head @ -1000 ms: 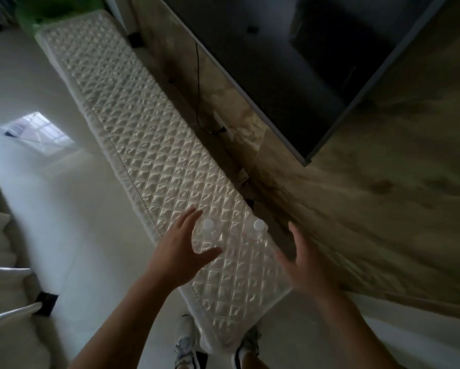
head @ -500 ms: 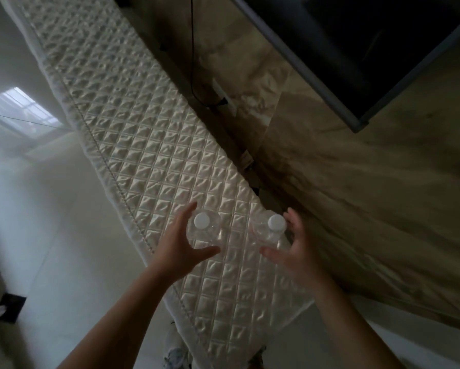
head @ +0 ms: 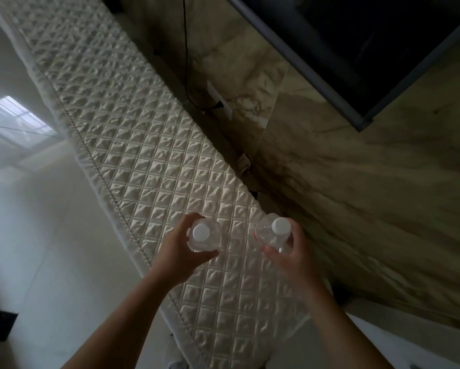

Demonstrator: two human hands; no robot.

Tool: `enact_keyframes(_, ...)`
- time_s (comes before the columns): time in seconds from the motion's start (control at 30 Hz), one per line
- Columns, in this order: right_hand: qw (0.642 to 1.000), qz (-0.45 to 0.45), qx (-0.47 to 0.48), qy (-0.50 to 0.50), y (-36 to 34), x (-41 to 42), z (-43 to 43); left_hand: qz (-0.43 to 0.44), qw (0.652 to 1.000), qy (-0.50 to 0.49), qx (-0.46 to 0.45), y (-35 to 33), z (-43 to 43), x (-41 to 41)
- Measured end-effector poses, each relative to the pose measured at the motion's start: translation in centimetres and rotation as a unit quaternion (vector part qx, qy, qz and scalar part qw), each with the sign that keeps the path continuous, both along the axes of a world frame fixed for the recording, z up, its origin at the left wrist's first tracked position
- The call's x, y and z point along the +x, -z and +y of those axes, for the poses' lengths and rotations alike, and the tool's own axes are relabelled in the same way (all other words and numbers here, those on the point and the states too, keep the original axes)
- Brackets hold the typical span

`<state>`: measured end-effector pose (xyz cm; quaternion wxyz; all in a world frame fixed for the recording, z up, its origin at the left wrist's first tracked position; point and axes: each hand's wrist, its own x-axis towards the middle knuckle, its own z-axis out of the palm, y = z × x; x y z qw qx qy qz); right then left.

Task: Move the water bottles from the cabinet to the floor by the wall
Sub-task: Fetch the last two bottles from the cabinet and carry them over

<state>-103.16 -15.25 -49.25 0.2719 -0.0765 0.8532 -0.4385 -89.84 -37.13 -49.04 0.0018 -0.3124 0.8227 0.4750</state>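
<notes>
Dim, greyish light. A window reflection (head: pixel 18 121) glares on the floor (head: pixel 37 235) left of the quilted surface (head: pixel 154 161), whose satin shows soft sheen; the wall (head: pixel 356 195) right of it lies shadowed. Frame edges bow.

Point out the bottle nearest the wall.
The right bottle, in the right hand, at the wall-side edge of the cover; the left bottle, in the left hand, is farther out.

Everything is seen through one wide-angle camera worn on the head, pointed forward and steeply down. The frame is rolled, so the cabinet (head: pixel 149 161) is laid diagonally from upper left to lower centre, with the wall (head: pixel 370 209) at right and floor (head: pixel 37 249) at left. The left hand (head: pixel 178 251) and right hand (head: pixel 295 259) are caught close, low in frame.
</notes>
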Motion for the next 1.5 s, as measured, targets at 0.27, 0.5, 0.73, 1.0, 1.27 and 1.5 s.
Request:
enact_keyframes(0.27, 0.999, -0.003, -0.045, 0.006, -5.2, 0.0, 0.0, 0.033, 0.999, -0.018, -0.013, -4.7, -0.4, 0.3)
enact_keyframes(0.5, 0.996, -0.009, -0.082, 0.018, -12.6, 1.2, 0.1, 0.056, 0.998, -0.024, -0.023, -12.1, -0.8, 1.7)
enact_keyframes(0.73, 0.994, 0.007, -0.108, 0.004, -22.6, 4.0, -1.0, 0.102, 0.994, -0.024, -0.016, -20.9, -1.8, 3.7)
enact_keyframes(1.0, 0.989, 0.067, -0.132, -0.003, -35.2, 8.8, -2.8, 0.156, 0.988, -0.019, 0.006, -32.6, -2.7, 7.5)
enact_keyframes(1.27, 0.980, 0.062, -0.187, -0.008, -44.2, 13.3, -4.7, 0.208, 0.977, -0.040, 0.016, -42.5, -4.5, 12.7)
enact_keyframes(1.5, 0.975, 0.084, -0.205, -0.031, -50.1, 17.2, -4.9, 0.248, 0.967, -0.051, 0.017, -47.8, -5.2, 16.4)
